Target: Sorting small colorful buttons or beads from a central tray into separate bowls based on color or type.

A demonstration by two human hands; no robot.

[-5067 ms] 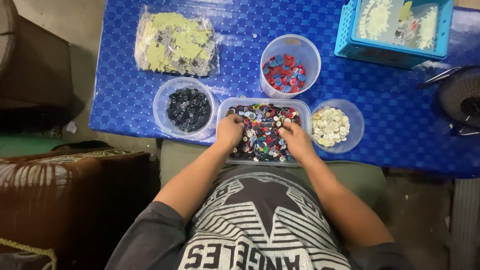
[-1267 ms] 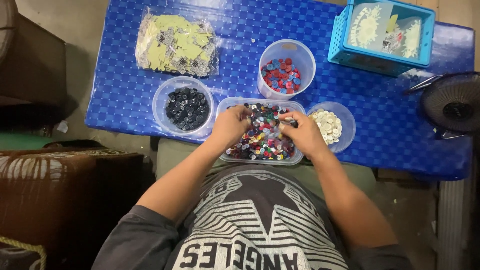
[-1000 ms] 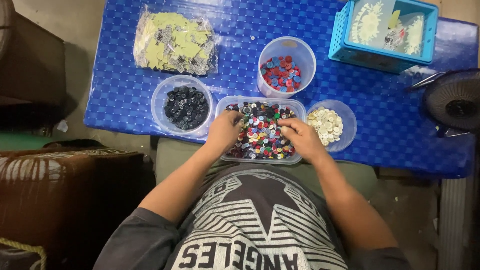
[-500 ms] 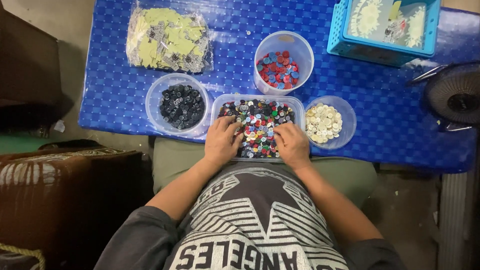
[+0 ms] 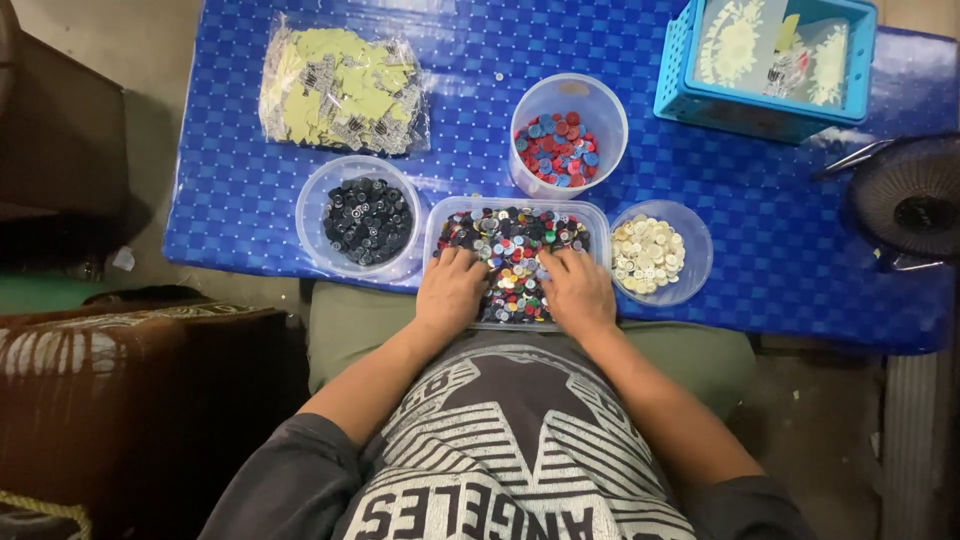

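A clear rectangular tub [image 5: 600,215] full of mixed coloured buttons [image 5: 512,240] sits at the near edge of the blue table [image 5: 760,260]. My left hand [image 5: 451,290] lies palm down on the tub's near left part, fingers spread over the buttons. My right hand [image 5: 577,290] rests the same way on the near right part. Neither hand visibly grips anything. A round tub of black buttons [image 5: 366,216] stands just left of the mixed tub. On its right is a round tub of cream buttons [image 5: 648,252]. Behind it stands a taller cup of red and blue buttons [image 5: 557,148].
A clear bag of yellow-green cards [image 5: 340,88] lies at the back left of the table. A light blue basket [image 5: 768,55] stands at the back right. A black fan [image 5: 905,205] sits at the right edge. A brown seat [image 5: 110,390] is at my left.
Both hands have slid from the middle of the mixed tub back to its near edge and flattened out. The view has shifted slightly.
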